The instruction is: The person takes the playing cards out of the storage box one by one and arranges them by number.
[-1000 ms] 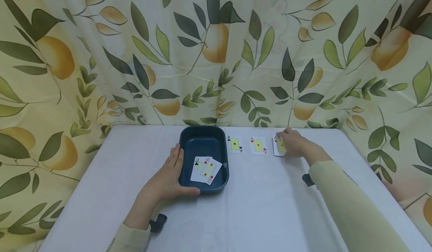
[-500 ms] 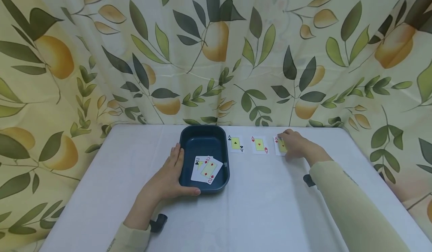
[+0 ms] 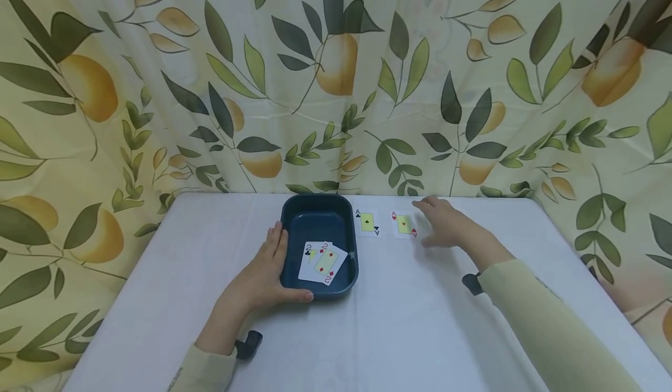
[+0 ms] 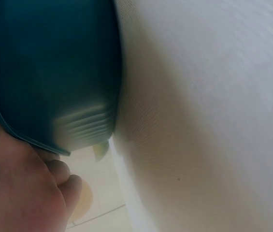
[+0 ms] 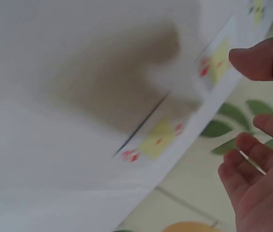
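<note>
A dark blue rectangular tray (image 3: 317, 221) stands on the table. My left hand (image 3: 262, 275) grips its near left corner, fingers along the left wall and thumb along the front. Inside lie a two of clubs (image 3: 306, 270) and, overlapping it, a two of diamonds (image 3: 329, 263). My right hand (image 3: 443, 226) is raised over the table with fingers and thumb apart, holding nothing. To its left lie an ace of hearts (image 3: 403, 224) and an ace of clubs (image 3: 368, 222). In the right wrist view another red-marked card (image 5: 158, 141) lies below the hand; the head view hides it.
A white cloth covers the table (image 3: 388, 322). Its far edge meets a curtain (image 3: 294, 88) printed with leaves and fruit. Black straps with small dark devices (image 3: 249, 345) sit at both wrists.
My right hand has come off the rightmost card, lifting and shifting left with its fingers spread. My left hand and the tray have stayed in place.
</note>
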`<action>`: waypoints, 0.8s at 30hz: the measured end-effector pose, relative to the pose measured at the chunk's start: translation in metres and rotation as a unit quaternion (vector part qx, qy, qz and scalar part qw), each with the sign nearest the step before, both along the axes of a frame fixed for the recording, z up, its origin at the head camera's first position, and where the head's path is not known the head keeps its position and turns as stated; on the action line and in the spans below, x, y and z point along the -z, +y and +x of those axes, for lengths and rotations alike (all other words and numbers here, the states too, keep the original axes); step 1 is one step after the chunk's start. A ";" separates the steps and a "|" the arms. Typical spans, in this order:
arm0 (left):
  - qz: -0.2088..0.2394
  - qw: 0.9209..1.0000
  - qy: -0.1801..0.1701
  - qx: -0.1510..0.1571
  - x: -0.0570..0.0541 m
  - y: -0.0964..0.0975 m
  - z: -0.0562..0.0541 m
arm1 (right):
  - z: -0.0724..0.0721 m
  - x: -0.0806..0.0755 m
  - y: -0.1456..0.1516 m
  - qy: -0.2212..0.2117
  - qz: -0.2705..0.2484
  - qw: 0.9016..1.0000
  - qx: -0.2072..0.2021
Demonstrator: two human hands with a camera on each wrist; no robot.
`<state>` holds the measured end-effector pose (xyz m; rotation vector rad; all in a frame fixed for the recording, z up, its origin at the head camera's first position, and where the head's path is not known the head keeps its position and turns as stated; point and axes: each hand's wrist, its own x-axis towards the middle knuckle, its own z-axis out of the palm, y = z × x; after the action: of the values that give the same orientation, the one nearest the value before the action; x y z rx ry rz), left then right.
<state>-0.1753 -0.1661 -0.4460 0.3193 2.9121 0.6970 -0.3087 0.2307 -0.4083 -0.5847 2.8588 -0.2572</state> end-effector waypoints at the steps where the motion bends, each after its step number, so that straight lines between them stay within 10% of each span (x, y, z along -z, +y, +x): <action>1: 0.001 1.000 0.000 0.000 -0.001 0.000 0.000 | 0.003 -0.003 -0.006 0.005 -0.006 1.000 -0.006; 24: -0.010 1.000 -0.006 0.001 0.000 0.000 0.001 | 0.060 -0.026 -0.119 0.021 -0.071 0.992 -0.107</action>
<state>-0.1741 -0.1664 -0.4461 0.3136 2.9058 0.6678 -0.2486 0.1114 -0.3821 -0.9275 2.8021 -0.4175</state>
